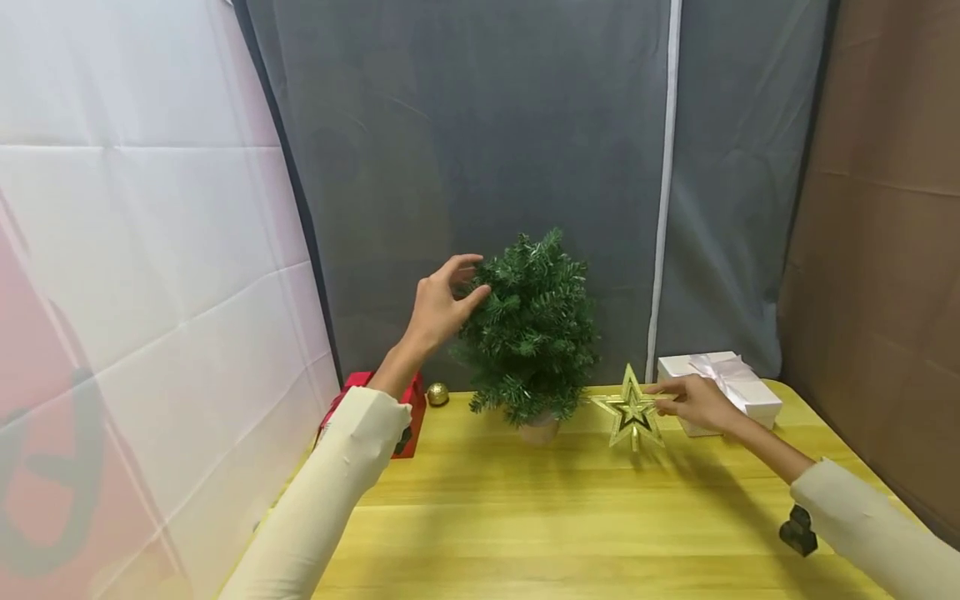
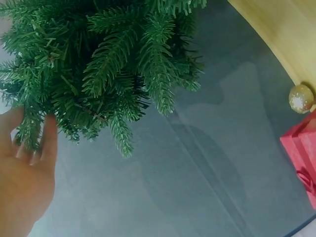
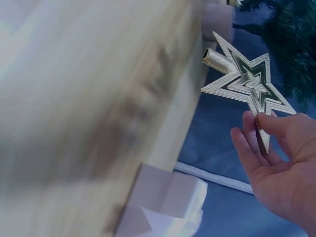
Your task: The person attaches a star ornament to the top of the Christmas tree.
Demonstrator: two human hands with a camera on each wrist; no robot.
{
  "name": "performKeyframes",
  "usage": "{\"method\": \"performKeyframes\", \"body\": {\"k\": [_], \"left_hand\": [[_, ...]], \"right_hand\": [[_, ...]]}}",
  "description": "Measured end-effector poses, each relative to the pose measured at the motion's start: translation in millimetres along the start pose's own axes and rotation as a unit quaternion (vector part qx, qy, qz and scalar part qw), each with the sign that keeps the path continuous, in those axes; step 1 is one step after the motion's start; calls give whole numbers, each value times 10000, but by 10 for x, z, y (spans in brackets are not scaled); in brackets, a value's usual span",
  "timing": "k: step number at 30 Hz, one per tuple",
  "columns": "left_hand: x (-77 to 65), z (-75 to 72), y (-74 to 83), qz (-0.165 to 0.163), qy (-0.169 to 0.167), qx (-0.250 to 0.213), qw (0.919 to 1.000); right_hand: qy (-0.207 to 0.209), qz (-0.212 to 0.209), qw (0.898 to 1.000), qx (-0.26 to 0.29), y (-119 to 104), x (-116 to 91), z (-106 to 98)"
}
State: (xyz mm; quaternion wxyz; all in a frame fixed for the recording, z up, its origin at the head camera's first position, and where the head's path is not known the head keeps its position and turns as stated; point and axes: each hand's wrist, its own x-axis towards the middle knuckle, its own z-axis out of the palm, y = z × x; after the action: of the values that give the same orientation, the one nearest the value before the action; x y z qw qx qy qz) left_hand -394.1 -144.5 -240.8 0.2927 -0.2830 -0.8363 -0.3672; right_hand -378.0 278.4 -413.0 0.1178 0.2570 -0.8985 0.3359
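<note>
A small green artificial Christmas tree (image 1: 532, 325) stands upright in a pale pot (image 1: 539, 430) on the table. At its upper left side my left hand (image 1: 442, 304) is spread, thumb and fingers apart. In the left wrist view a branch tip (image 2: 30, 126) hangs between the fingers of that left hand (image 2: 27, 173); whether they touch it I cannot tell. To the right of the tree, my right hand (image 1: 697, 402) pinches one point of a gold star tree topper (image 1: 633, 408). The right wrist view shows the star (image 3: 247, 81) with its hollow stem above the table.
A white gift box (image 1: 757, 393) with a ribbon sits at the right rear, close behind my right hand. On the left are a red gift box (image 1: 408, 417), partly hidden by my left sleeve, and a gold ball ornament (image 1: 438, 394). A grey curtain (image 1: 480, 125) hangs behind the table.
</note>
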Motion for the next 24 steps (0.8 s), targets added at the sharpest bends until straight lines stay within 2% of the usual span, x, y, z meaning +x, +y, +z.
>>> {"method": "performKeyframes", "body": {"k": [8,14,24], "left_hand": [[-9,16,3,69,217,-116,9997],[-22,36,-19,43,304,-169,9994],[-39,45,-53,66,398,-270,9988]], "right_hand": [[19,268,9995,-174,-107,95,-322],[114,436,9987,-224,-283,165,-522],[301,331,9981,-423,-421,309,-769]]}}
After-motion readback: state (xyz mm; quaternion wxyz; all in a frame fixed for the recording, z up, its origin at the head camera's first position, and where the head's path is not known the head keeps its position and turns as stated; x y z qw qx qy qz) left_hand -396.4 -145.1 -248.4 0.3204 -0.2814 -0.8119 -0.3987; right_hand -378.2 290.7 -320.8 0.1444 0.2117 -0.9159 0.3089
